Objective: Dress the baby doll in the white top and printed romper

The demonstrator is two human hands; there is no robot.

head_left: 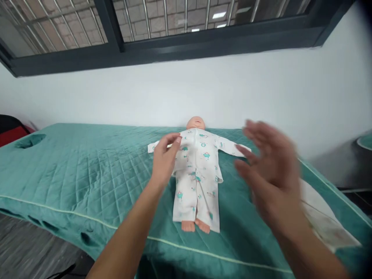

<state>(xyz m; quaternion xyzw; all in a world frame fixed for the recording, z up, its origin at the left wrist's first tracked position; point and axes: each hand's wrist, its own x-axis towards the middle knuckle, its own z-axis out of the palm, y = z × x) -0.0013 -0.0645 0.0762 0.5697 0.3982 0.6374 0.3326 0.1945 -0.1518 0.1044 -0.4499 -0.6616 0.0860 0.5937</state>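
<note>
The clothed doll (200, 166) lay face-up on the green bed (95, 174), the left hand (165, 157) narrowly curled by its shirt, any grip unclear, the blurred right hand (273, 170) wide near one sleeve (231, 147).

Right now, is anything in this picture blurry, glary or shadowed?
In the head view, the right hand is smeared, probably by motion, while the doll's white outfit looks clearer; in the head view, bright patches, likely reflected lamps, show in the window; in the head view, a soft shadow darkens the green bedcover.
</note>
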